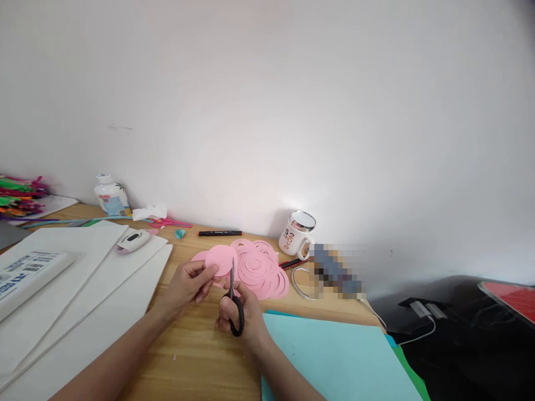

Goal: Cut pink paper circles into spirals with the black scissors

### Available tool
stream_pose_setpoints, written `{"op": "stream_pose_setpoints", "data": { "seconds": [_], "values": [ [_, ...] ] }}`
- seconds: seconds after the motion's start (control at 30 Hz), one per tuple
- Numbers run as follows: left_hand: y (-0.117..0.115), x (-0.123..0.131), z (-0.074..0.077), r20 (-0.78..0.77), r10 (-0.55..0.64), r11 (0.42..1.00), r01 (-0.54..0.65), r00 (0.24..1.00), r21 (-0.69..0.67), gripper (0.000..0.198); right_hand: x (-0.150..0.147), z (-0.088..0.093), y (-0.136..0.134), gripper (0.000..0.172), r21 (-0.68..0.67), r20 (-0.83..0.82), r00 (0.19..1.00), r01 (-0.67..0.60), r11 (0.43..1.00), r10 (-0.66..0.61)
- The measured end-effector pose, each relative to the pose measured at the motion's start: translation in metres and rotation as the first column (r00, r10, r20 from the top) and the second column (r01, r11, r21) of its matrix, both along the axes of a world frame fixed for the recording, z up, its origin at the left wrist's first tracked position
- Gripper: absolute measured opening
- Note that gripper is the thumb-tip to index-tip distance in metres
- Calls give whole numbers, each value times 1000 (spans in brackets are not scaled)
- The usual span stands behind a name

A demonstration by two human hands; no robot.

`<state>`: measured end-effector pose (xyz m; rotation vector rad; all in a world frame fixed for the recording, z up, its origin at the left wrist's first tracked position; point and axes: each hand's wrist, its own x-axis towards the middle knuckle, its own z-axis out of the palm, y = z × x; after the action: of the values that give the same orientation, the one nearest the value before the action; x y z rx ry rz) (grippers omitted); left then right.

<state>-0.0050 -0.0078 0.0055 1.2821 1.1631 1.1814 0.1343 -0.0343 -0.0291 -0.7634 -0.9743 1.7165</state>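
Left hand pinches a pink disc; right hand grips scissors whose contact with it is unclear.

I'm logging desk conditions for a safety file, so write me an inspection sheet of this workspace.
Surface: wooden table, small scrap near the front
Job's things: pink paper disc, black-handled scissors, pile of cut pink paper
Clutter: mug, marker, pink scissors, white bottle at the back; white sheets left; pale blue sheet right
Hands: left hand pinches the disc; right hand grips the black-handled scissors, blades by the disc's edge
Cables: white loop near the mug; white cord off the right edge; any join hidden
Surroundings: white wall behind, dark area at right
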Motion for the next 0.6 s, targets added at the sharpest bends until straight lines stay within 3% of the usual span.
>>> {"op": "stream_pose_setpoints", "data": {
  "seconds": [0.13,0.33,0.47,0.6],
  "values": [
    [-1,2,-1,-3,40,999,-40,999,30,51,-1,-3,-2,39,6,-5,1000,-8,1000,8],
    [-5,5,1,-76,-75,997,75,994,4,50,-1,-1,-5,47,49,35,998,-48,998,47],
    [-5,4,1,-63,-77,997,75,995,-25,48,1,4,-4,52,81,93,991,-101,992,94],
    [-4,3,0,-57,-141,988,137,988,-67,43,3,7,-2,52,117,106,993,-64,991,51]
  ]
}}
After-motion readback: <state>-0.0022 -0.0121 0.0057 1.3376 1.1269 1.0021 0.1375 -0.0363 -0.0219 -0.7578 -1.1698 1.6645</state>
